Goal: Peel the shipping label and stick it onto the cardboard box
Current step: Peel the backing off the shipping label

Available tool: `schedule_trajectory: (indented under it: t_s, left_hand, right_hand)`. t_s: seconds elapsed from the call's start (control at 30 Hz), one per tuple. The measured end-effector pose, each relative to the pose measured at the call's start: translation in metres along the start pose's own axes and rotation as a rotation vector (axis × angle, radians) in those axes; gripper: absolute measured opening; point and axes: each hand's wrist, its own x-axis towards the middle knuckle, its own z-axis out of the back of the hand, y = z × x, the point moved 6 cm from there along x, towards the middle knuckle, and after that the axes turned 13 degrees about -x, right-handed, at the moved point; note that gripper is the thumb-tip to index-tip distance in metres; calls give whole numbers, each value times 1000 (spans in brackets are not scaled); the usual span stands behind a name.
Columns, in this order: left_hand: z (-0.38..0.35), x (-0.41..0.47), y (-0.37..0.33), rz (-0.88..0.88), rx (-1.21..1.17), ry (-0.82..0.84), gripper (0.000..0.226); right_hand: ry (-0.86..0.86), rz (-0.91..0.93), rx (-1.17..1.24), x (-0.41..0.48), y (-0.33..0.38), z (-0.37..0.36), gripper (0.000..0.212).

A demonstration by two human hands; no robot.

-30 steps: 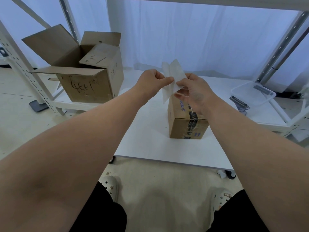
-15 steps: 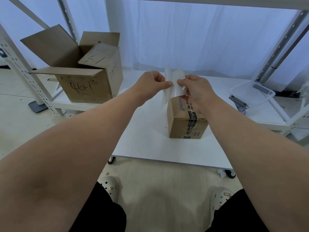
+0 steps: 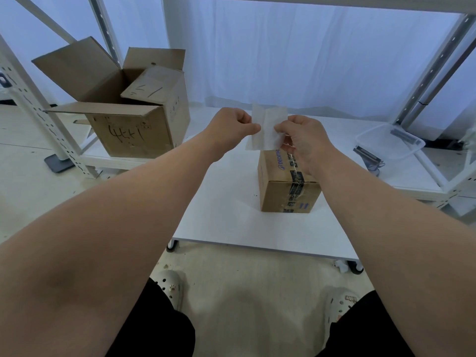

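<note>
A small sealed cardboard box [image 3: 286,191] with black tape and blue print stands on the low white table [image 3: 226,222]. Above its far end I hold a white shipping label [image 3: 266,127] upright in the air, its blank side toward me. My left hand [image 3: 231,123] pinches the label's left edge. My right hand [image 3: 302,140] pinches its right edge, hovering over the box top and hiding part of it. A thin second layer shows along the label's left side; I cannot tell how far the two layers are apart.
A large open cardboard box [image 3: 128,117] with handwriting sits on a low shelf at the left. A clear plastic tray [image 3: 389,143] lies at the right. White rack posts [image 3: 33,99] flank the scene. My feet in pale clogs [image 3: 171,287] stand at the table's near edge.
Both hands have lowered slightly and drawn closer over the box. The label has turned from a tilted, spread shape to a flatter sheet held upright between the fingers.
</note>
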Motion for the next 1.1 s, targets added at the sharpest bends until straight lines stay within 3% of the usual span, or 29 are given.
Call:
schedule_trajectory:
  t_s: [0.13, 0.73, 0.97, 1.1]
  left_hand:
    - [3, 2, 1, -13, -14, -42, 15]
    - [4, 2, 0, -22, -157, -38, 35]
    - [5, 5, 2, -23, -164, -70, 16]
    - [-1, 3, 1, -16, -183, -13, 24]
  right_hand:
    - [3, -8, -6, -2, 1, -2, 15]
    - [-25, -45, 52, -3, -1, 1, 16]
    - [-113, -40, 55, -1, -3, 8, 18]
    - [-116, -37, 100, -1, -2, 10, 19]
